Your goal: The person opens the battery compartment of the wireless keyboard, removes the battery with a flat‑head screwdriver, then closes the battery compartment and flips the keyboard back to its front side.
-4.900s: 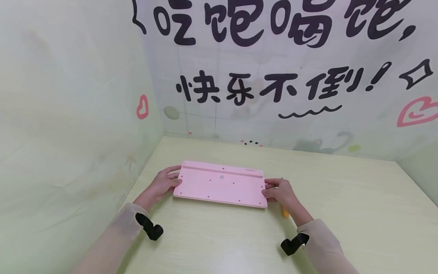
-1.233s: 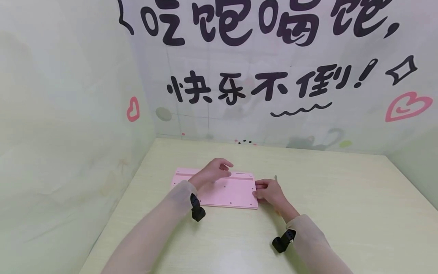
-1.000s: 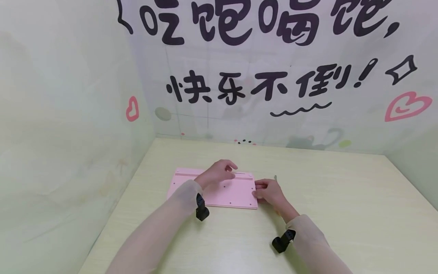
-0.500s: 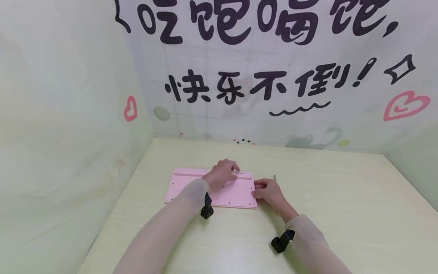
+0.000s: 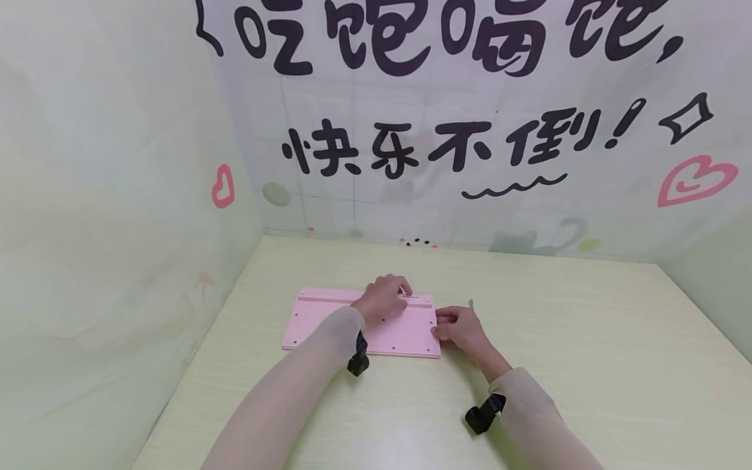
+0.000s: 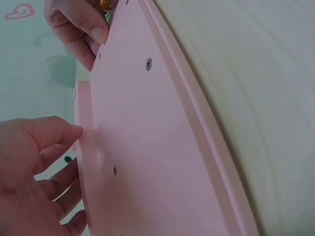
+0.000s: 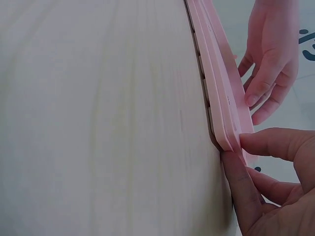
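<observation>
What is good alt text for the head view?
A pink keyboard, underside up, is pinched at its right edge by a person's right grip; the left grip is at its far edge. Black writing marks the wall behind the table.

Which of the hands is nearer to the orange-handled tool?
The right hand: it pinches the right end of the pink keyboard, with the orange-handled tool just beside it, partly hidden. The left hand is farther off to the left, at the keyboard's far edge.
</observation>
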`<state>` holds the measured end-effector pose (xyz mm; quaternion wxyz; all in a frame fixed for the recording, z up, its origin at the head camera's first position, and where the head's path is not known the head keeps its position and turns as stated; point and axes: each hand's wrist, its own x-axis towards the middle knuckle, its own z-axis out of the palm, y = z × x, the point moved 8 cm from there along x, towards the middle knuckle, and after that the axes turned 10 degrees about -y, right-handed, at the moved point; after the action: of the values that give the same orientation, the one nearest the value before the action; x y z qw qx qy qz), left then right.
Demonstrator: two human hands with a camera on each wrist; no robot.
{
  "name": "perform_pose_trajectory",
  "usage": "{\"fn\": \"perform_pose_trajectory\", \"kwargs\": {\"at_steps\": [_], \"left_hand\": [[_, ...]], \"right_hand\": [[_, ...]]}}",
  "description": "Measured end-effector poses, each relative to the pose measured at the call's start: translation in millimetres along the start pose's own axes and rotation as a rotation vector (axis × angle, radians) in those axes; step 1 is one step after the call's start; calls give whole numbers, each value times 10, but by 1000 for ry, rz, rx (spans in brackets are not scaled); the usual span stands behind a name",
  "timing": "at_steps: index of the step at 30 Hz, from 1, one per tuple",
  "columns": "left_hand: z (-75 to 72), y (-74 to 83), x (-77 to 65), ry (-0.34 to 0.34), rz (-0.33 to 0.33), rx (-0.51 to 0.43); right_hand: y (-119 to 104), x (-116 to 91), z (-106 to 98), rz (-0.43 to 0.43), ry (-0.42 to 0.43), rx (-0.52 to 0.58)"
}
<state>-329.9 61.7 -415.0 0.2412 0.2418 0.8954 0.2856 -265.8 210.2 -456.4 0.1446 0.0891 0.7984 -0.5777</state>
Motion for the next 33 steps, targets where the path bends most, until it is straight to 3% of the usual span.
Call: {"fn": "perform_pose_trajectory", "kwargs": {"at_steps": [15, 26, 33], "left_hand": [[-25, 73, -36, 34, 47, 48], [-30, 62, -30, 48, 34, 43], [-14, 9, 18, 93, 13, 9]], "right_hand": [[3, 10, 0, -25, -3, -5], [-14, 18, 1, -25, -6, -15], [-15, 8, 0, -23, -3, -16]]}}
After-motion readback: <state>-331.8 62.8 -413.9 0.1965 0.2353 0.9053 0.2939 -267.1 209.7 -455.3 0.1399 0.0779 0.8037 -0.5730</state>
